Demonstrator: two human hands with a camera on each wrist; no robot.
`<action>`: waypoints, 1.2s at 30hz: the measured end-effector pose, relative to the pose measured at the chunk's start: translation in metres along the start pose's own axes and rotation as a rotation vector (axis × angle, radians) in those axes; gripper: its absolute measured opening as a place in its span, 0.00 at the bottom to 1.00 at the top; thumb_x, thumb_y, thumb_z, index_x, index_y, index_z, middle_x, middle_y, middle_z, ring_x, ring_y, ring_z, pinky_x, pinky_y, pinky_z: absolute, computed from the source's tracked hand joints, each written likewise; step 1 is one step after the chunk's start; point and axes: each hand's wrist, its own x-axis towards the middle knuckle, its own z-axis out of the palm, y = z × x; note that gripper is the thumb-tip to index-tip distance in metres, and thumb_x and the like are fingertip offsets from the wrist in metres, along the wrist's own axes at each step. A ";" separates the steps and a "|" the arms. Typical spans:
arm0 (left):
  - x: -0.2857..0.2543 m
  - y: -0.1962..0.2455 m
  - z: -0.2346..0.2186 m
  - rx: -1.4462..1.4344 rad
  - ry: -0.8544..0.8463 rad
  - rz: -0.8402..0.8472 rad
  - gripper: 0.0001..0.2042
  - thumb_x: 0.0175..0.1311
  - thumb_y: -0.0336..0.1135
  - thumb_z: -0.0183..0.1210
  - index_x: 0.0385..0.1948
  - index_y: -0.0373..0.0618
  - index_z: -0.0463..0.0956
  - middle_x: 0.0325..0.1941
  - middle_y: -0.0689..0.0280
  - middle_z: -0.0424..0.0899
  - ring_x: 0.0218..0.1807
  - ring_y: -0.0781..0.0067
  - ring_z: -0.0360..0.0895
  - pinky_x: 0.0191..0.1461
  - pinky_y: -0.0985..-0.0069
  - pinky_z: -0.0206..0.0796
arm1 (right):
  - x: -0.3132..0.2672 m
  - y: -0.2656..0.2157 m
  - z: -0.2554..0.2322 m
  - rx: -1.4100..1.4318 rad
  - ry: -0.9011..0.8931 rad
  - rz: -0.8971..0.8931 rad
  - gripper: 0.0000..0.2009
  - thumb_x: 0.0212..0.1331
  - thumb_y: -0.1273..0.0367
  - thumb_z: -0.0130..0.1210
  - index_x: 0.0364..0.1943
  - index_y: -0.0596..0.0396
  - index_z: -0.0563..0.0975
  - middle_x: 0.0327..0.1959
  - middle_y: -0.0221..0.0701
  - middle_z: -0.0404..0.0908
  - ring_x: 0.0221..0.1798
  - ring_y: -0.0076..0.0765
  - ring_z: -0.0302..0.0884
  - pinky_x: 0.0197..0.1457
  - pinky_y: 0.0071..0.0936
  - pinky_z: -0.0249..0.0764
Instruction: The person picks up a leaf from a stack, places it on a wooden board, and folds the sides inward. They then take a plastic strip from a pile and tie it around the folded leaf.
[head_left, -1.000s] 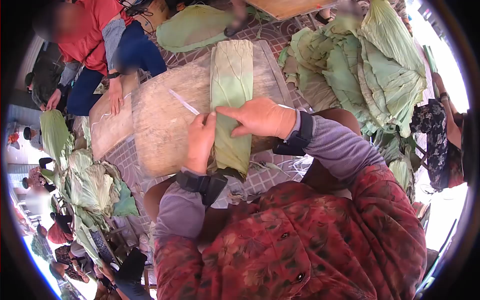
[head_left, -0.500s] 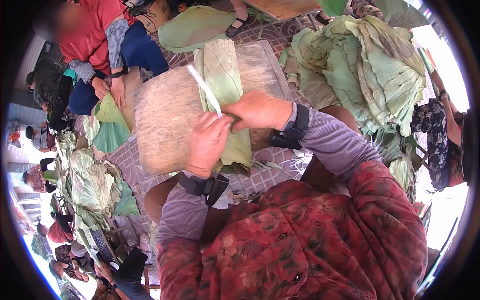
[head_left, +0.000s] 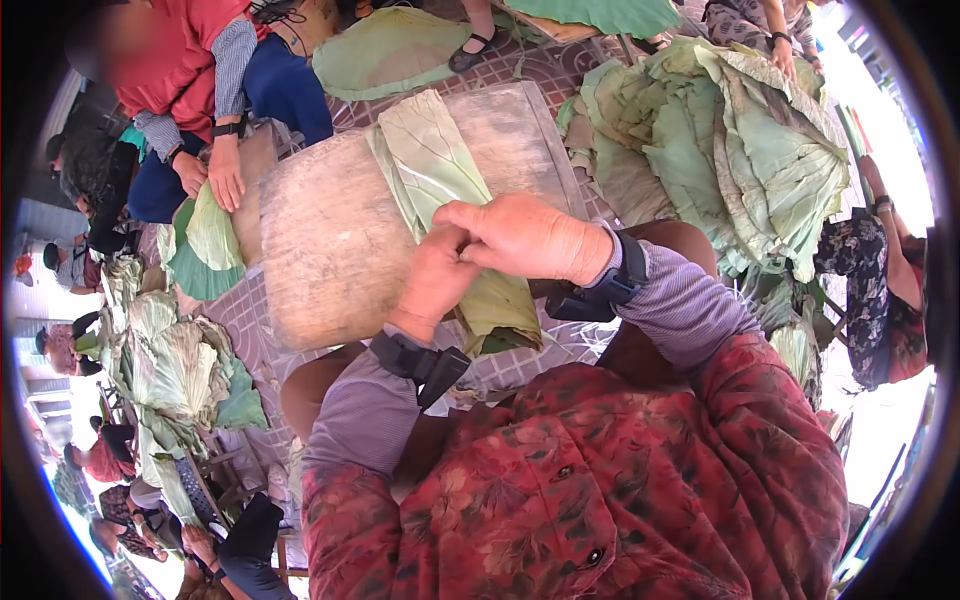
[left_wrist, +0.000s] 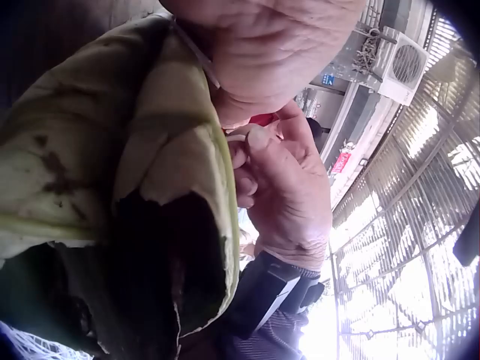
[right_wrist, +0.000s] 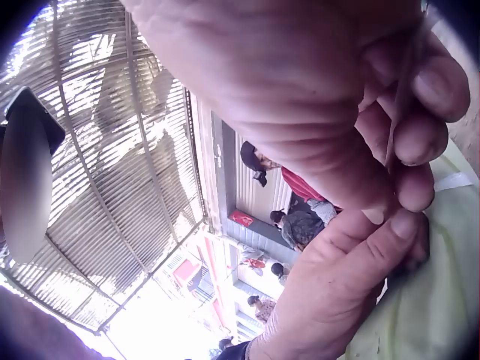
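A long bundle of folded, large pale-green leaf (head_left: 425, 140) lies slantwise across the wooden board, its near end overhanging the edge. Around it runs a thin white strip (head_left: 425, 182), which also shows against the leaf in the right wrist view. My left hand (head_left: 432, 275) and right hand (head_left: 525, 238) meet over the bundle, fingertips together. The right fingers curl round the strip (right_wrist: 397, 105), and the right thumb and finger pinch a white end in the left wrist view. At the same spot the left thumb and fingertips pinch together; the strip there is mostly hidden by the hands.
The worn wooden board (head_left: 330, 230) stands before my knees. A tall leaf pile (head_left: 720, 150) is at the right, another leaf heap (head_left: 180, 360) at the left. Across from me a person in red (head_left: 180, 60) handles a leaf. A flat leaf (head_left: 390, 55) lies on the tiled floor.
The strip, raised in my left hand earlier, now lies round the bundle. Both hands have come together, the left moving right. The bundle has turned aslant, its near end swinging right.
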 end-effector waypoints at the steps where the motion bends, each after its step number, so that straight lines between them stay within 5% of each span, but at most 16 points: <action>1: -0.002 -0.003 0.004 0.031 0.079 0.009 0.10 0.49 0.28 0.53 0.35 0.39 0.71 0.29 0.62 0.75 0.34 0.68 0.74 0.37 0.76 0.65 | 0.000 -0.003 0.002 -0.039 0.016 -0.032 0.19 0.45 0.67 0.52 0.45 0.50 0.65 0.23 0.36 0.76 0.31 0.46 0.74 0.33 0.36 0.69; 3: -0.004 -0.010 0.010 0.058 0.166 0.026 0.10 0.47 0.30 0.54 0.32 0.41 0.72 0.28 0.60 0.74 0.32 0.64 0.74 0.35 0.72 0.65 | -0.001 -0.007 0.002 -0.077 0.018 -0.083 0.18 0.48 0.67 0.52 0.45 0.51 0.66 0.25 0.36 0.75 0.30 0.44 0.75 0.32 0.33 0.70; 5: -0.001 -0.017 0.014 -0.038 0.229 0.323 0.09 0.50 0.31 0.54 0.32 0.40 0.72 0.28 0.61 0.74 0.32 0.66 0.73 0.36 0.74 0.65 | -0.001 -0.011 -0.006 0.393 0.137 -0.491 0.17 0.51 0.68 0.51 0.47 0.53 0.67 0.27 0.33 0.75 0.29 0.35 0.75 0.32 0.29 0.70; 6: 0.002 -0.024 0.016 -0.239 0.162 0.115 0.07 0.53 0.31 0.53 0.31 0.39 0.73 0.31 0.60 0.75 0.34 0.66 0.73 0.37 0.75 0.64 | -0.006 -0.012 -0.012 0.637 0.046 -0.462 0.16 0.54 0.71 0.48 0.48 0.55 0.67 0.33 0.30 0.75 0.32 0.26 0.73 0.35 0.26 0.70; 7: 0.003 -0.019 0.013 -0.242 0.175 0.117 0.07 0.53 0.31 0.53 0.31 0.39 0.73 0.31 0.60 0.75 0.34 0.66 0.73 0.37 0.75 0.64 | -0.006 -0.009 -0.018 0.631 0.035 -0.468 0.16 0.54 0.71 0.48 0.48 0.55 0.67 0.33 0.30 0.75 0.32 0.26 0.73 0.35 0.26 0.70; 9: 0.002 -0.003 0.007 -0.206 0.141 0.070 0.06 0.55 0.29 0.51 0.31 0.38 0.74 0.31 0.60 0.75 0.34 0.66 0.73 0.38 0.76 0.64 | -0.003 -0.001 -0.028 0.931 0.119 -0.191 0.15 0.55 0.73 0.46 0.48 0.57 0.67 0.38 0.28 0.73 0.36 0.22 0.71 0.39 0.24 0.70; 11: 0.000 -0.006 0.007 -0.283 0.151 0.060 0.06 0.54 0.28 0.52 0.32 0.38 0.75 0.31 0.60 0.75 0.34 0.66 0.73 0.38 0.77 0.64 | 0.004 0.009 -0.023 0.763 0.104 -0.066 0.17 0.52 0.76 0.45 0.48 0.55 0.67 0.42 0.32 0.72 0.37 0.28 0.73 0.41 0.26 0.70; 13: -0.001 -0.006 -0.001 -0.206 0.058 0.060 0.07 0.53 0.28 0.53 0.33 0.39 0.75 0.32 0.59 0.76 0.35 0.67 0.73 0.40 0.78 0.64 | 0.011 0.028 0.001 -0.028 0.202 -0.329 0.18 0.48 0.76 0.47 0.47 0.52 0.68 0.41 0.34 0.72 0.37 0.37 0.73 0.41 0.28 0.71; 14: 0.000 -0.004 -0.004 -0.189 0.018 0.059 0.07 0.54 0.29 0.53 0.33 0.38 0.74 0.34 0.60 0.75 0.35 0.70 0.72 0.40 0.79 0.63 | 0.009 0.032 0.005 -0.051 0.122 -0.304 0.18 0.45 0.74 0.49 0.45 0.51 0.69 0.40 0.35 0.72 0.37 0.44 0.72 0.41 0.31 0.70; 22: -0.001 0.000 -0.014 -0.446 -0.040 -0.120 0.14 0.61 0.40 0.48 0.38 0.38 0.72 0.29 0.68 0.74 0.37 0.78 0.68 0.46 0.81 0.59 | -0.005 0.033 -0.015 -0.231 0.098 -0.071 0.07 0.46 0.67 0.50 0.30 0.52 0.74 0.24 0.35 0.73 0.32 0.44 0.73 0.33 0.35 0.69; 29: 0.004 0.000 -0.014 -0.590 -0.034 -0.057 0.10 0.60 0.33 0.48 0.38 0.37 0.73 0.28 0.68 0.76 0.36 0.80 0.70 0.44 0.83 0.60 | -0.011 0.042 -0.025 -0.137 -0.012 0.073 0.08 0.48 0.64 0.50 0.29 0.52 0.74 0.21 0.37 0.74 0.29 0.44 0.73 0.32 0.35 0.68; 36: 0.003 0.006 -0.013 -0.357 -0.035 -0.084 0.09 0.60 0.31 0.47 0.38 0.37 0.72 0.32 0.66 0.75 0.39 0.80 0.68 0.45 0.83 0.59 | -0.010 0.056 -0.024 -0.003 -0.221 0.117 0.15 0.53 0.57 0.47 0.28 0.55 0.75 0.22 0.40 0.74 0.26 0.45 0.71 0.31 0.35 0.66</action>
